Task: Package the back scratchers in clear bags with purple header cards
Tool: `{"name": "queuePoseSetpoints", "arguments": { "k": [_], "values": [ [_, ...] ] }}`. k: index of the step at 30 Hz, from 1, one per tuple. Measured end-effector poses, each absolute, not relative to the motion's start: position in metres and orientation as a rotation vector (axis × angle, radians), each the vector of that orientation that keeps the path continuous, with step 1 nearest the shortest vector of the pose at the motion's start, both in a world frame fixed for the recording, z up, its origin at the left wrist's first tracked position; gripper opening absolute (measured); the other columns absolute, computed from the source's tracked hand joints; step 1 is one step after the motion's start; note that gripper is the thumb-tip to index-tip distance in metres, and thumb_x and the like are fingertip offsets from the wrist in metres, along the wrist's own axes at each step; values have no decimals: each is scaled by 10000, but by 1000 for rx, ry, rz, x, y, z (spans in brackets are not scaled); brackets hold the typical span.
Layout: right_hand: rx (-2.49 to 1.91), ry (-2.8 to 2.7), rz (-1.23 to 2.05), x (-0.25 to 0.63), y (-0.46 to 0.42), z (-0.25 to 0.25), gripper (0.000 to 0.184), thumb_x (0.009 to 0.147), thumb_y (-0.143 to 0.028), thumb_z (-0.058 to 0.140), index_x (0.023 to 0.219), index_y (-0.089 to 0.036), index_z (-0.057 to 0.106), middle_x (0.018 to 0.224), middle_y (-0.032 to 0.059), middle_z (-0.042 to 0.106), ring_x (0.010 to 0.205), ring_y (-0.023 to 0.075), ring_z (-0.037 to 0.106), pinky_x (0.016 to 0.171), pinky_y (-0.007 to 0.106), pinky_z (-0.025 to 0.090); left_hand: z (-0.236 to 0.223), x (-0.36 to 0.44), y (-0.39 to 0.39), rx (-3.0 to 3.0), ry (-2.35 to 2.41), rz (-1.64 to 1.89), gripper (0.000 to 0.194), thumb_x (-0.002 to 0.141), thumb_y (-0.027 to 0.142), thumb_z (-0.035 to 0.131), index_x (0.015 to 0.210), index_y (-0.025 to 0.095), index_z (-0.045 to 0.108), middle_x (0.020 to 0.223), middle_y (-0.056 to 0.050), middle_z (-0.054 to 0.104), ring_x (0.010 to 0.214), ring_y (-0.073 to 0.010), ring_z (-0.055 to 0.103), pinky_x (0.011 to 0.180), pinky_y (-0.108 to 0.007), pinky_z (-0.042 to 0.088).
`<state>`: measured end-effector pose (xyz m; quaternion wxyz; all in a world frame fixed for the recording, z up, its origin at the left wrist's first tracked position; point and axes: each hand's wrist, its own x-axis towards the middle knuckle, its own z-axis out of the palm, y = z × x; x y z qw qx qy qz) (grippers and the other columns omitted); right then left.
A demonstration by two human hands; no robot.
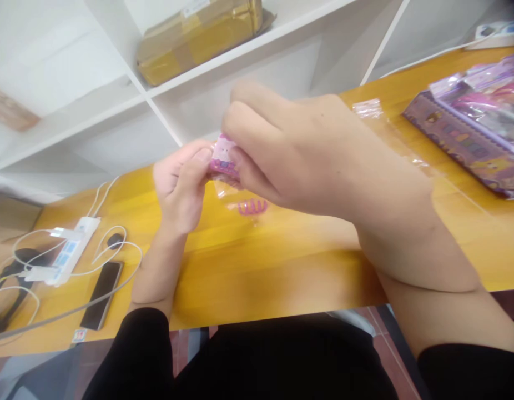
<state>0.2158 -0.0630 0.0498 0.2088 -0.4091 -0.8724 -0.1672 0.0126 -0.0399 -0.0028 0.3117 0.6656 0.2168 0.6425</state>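
Raised above the table, a small pink-purple printed packet (223,151) with a pale cartoon face and some clear plastic is held between both hands. My left hand (184,186) is closed, its thumb and fingers pinching the packet's left side. From the right, my right hand (282,147) is closed too, its bent fingers and thumb gripping the other side. Part of the packet is hidden behind the right fingers. Below the hands, a pink hair claw clip (252,207) lies on the wooden table (240,266). The picture is somewhat blurred.
A purple printed box (460,141) of plastic-wrapped items stands at the right, near a clear plastic bag (367,108). At the left are a white power strip (71,250) with cables and a dark phone (102,294). Behind, white shelving (165,119) holds a taped cardboard box (198,41).
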Motion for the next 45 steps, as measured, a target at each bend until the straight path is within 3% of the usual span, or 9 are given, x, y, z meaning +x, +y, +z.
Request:
{"name": "queuePoseSetpoints", "arguments": {
  "k": [5,11,17,22,27,34,38,41,45],
  "values": [
    [-1124,-2468,-623,218,-60,48,503,1180,-387,189,1465,-257,583,1292,85,604,793,172,519,647,300,256,2,9,-46,1912,682,1604,399,1126,432,701,794,241,812,690,14,604,611,-110,633,563,-217,557],
    [-946,-2367,-709,220,-57,40,388,1150,-346,331,1327,-207,646,1252,71,621,724,136,445,626,313,172,0,10,-48,1940,745,1616,427,1126,451,693,765,240,775,696,9,610,645,-130,628,592,-246,535],
    [-1082,-2361,-459,218,-60,48,543,1190,-463,251,1583,-228,543,1341,108,609,898,187,538,635,322,256,-3,15,-45,1792,775,1804,545,1110,599,683,725,214,709,685,-2,513,733,-192,697,701,-315,587],
    [-1096,-2399,-441,215,-61,50,561,1221,-474,204,1503,-196,603,1393,109,598,920,177,550,630,308,278,3,13,-47,1790,819,1766,381,1121,422,694,825,213,813,714,-1,591,660,-147,541,651,-303,451],
    [-982,-2358,-351,214,-58,45,441,1208,-413,301,1440,-205,614,1420,92,609,954,159,634,653,294,340,4,15,-47,1756,756,1798,317,1069,413,762,818,240,846,714,3,647,665,-141,574,619,-275,472],
    [-1024,-2319,-354,218,-62,51,396,1228,-324,260,1428,-219,586,1432,90,587,1020,161,630,863,298,511,-10,11,-30,1657,660,1732,411,1071,673,726,1029,274,815,827,-5,728,708,-151,704,612,-272,588],
    [-987,-2266,-398,220,-63,50,381,1222,-266,275,1379,-221,619,1398,68,580,1009,148,611,804,282,481,-17,10,-20,1591,591,1731,410,1042,688,758,1025,278,751,862,-4,736,871,-198,786,866,-369,700],
    [-979,-2225,-453,220,-63,47,359,1196,-213,327,1358,-211,647,1370,66,583,986,143,619,758,273,437,-16,15,-26,1527,635,1692,358,1092,626,711,1027,275,743,873,6,719,791,-178,769,820,-361,700],
    [-997,-2231,-354,218,-64,48,343,1208,-266,353,1342,-247,669,1382,64,592,1013,143,611,754,254,423,-17,17,-28,1524,583,1717,480,1135,691,586,988,254,718,865,6,689,739,-152,742,782,-342,686]
  ]
}}
